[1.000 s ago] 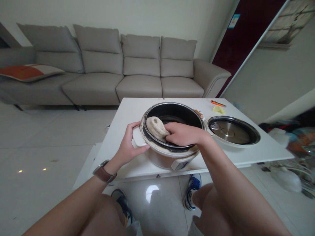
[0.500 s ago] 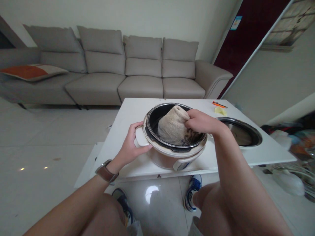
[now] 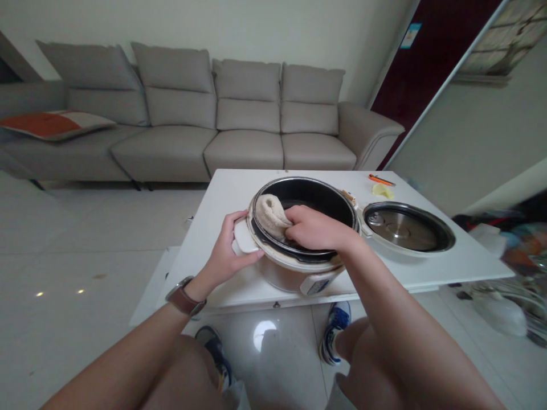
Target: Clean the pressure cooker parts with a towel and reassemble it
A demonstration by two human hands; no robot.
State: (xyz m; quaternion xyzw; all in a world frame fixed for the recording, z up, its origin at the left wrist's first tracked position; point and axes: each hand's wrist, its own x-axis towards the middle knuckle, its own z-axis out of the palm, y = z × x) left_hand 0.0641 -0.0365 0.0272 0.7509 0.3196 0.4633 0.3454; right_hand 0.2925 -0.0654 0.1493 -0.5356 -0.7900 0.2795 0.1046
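Observation:
An electric pressure cooker (image 3: 284, 274) with a pale body and a dark inner pot (image 3: 325, 196) stands on the white table (image 3: 205, 228). My left hand (image 3: 226, 247) grips the cooker's white side handle (image 3: 245, 236), thumb on the near side. Inside the pot, my right hand (image 3: 314, 228) is closed on a beige cloth (image 3: 271, 215), which is bunched against the left inner wall. The right fingertips are partly hidden by the cloth. Hinged or resting at the cooker's right side is its round lid (image 3: 401, 229), underside up with a metal plate showing.
An orange cutter-like tool (image 3: 382, 180) and a yellowish crumpled piece (image 3: 382, 191) lie at the table's far right. Behind the table is a grey sofa (image 3: 243, 148) with an orange cushion (image 3: 55, 124). Assorted items (image 3: 504, 307) are on the floor at right.
My right hand has moved the cloth left and lower inside the pot, from the middle to the left wall. More of the lid now shows. My left hand has stayed on the handle.

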